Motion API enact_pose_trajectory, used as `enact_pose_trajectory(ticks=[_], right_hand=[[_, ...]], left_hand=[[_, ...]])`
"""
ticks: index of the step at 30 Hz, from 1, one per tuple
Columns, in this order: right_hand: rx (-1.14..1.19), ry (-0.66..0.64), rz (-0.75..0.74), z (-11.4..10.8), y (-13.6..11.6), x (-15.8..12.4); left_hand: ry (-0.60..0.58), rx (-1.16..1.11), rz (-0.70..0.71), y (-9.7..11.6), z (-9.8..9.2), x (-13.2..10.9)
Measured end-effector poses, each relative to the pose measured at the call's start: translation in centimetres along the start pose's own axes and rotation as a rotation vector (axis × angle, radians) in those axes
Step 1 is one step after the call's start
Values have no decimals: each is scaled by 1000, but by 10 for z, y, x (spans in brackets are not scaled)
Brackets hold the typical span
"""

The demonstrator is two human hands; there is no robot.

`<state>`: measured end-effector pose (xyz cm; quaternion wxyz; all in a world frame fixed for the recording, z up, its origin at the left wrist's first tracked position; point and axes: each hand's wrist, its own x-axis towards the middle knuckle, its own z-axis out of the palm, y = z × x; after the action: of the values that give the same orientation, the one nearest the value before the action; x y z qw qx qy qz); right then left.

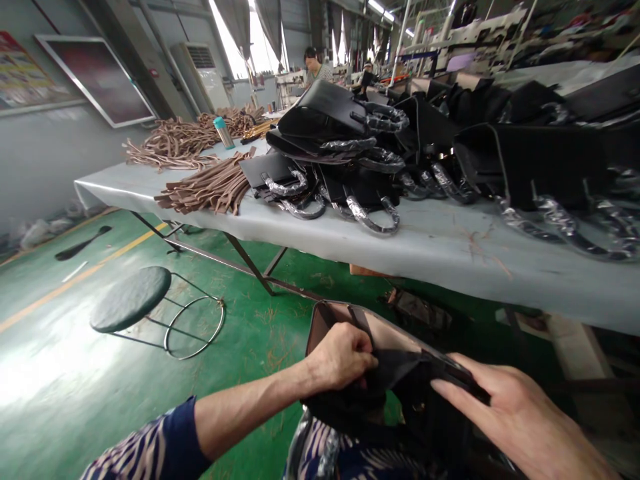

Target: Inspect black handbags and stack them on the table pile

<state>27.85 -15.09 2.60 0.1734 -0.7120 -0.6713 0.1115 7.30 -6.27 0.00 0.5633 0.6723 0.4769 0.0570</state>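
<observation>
One black handbag (440, 420) sits over the lap (390, 461); my left hand (345, 357) pinches its loose fabric (395, 368), my right hand (500, 390) clamps its rim (463, 378). I'd judge it light, pliable, stiffer and best held there.

Bkgd windows (227, 45) look overexposed w/ floor (35, 367) glare.

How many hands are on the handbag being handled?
2: the left hand at the opening of the black handbag, the right hand gripping its edge. No other hand shows there.
</observation>
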Motion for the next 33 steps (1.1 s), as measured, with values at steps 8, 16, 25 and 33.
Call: enact_pose_trajectory(ticks=[8, 16, 25, 33], right_hand=[[-18, -140, -51, 3, 1, 3], [-16, -129, -77, -1, 1, 6], [13, -90, -56, 7, 5, 2], [181, -187, 8, 6, 12, 4]], left_hand=[[112, 809, 128, 6, -14, 10], [42, 541, 534, 27, -35, -30], [175, 495, 567, 8, -17, -21], [363, 582, 652, 8, -29, -2]])
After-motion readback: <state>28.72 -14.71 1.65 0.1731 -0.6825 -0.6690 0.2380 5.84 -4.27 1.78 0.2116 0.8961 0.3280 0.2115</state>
